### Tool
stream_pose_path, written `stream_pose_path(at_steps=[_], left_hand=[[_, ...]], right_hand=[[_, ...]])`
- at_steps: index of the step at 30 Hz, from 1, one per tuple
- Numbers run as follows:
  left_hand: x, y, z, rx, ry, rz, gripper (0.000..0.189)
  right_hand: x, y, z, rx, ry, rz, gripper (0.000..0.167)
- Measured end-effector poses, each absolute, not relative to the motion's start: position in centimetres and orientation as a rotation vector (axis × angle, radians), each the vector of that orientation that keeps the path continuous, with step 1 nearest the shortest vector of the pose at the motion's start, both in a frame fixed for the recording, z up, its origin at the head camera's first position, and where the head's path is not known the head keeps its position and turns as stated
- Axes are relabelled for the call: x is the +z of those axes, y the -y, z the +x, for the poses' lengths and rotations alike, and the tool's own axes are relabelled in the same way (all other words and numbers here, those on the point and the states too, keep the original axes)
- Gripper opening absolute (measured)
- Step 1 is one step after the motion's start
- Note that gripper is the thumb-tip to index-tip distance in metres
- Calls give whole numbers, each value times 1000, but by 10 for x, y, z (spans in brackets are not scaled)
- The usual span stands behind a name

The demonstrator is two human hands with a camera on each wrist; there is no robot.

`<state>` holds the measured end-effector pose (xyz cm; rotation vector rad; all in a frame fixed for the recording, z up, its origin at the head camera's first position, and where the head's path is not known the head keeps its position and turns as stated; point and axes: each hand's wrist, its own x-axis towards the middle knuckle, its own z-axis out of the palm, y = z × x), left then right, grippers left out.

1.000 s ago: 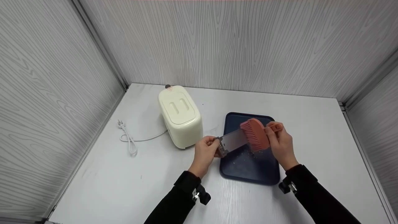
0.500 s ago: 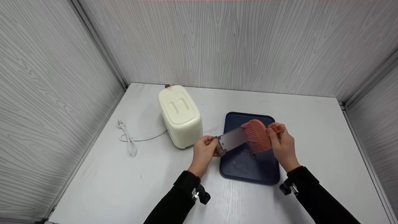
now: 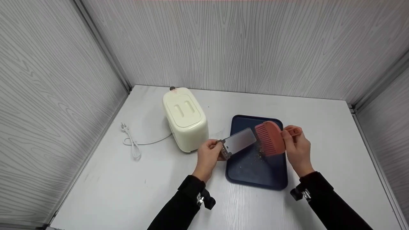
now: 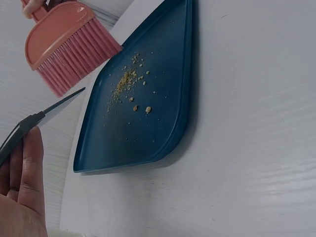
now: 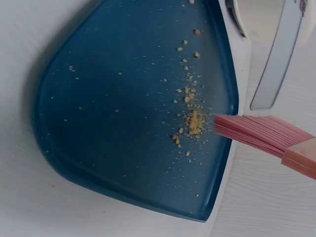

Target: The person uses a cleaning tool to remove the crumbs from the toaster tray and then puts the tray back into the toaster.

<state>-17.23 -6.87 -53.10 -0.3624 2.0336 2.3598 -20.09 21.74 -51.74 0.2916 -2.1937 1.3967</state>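
Pinching plate (image 3: 241, 140) in left grip (image 3: 207, 157), brush (image 3: 273, 137) in right grip (image 3: 297, 152); left of both, showing plug (image 3: 124, 127) in head view only.

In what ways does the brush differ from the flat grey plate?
The brush is coral-coloured and bristled, whereas the plate is grey and flat. The brush has a rounded back; the plate is roughly rectangular. The right hand grips the brush, while the left hand holds the plate. Both are held up off the blue tray.
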Motion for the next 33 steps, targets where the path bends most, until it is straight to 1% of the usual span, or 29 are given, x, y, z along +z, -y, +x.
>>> stream_pose_path(at_steps=[6, 11, 21, 28, 33], left_hand=[[-530, 67, -171, 2355, -2038, -365, 16], [-528, 66, -170, 2349, -2039, -351, 13], [-528, 62, -169, 2323, -2047, -335, 13], [-528, 61, -167, 2300, -2041, -303, 18], [-529, 59, -166, 2286, -2065, -291, 17]], right_hand=[[-504, -218, -206, 1554, 2116, 164, 21], [-493, -210, -210, 1758, 2038, 157, 22], [-481, -173, -213, 2123, 1857, 356, 25], [-476, -147, -212, 2176, 1840, 453, 24], [-475, -138, -214, 2215, 1847, 517, 23]])
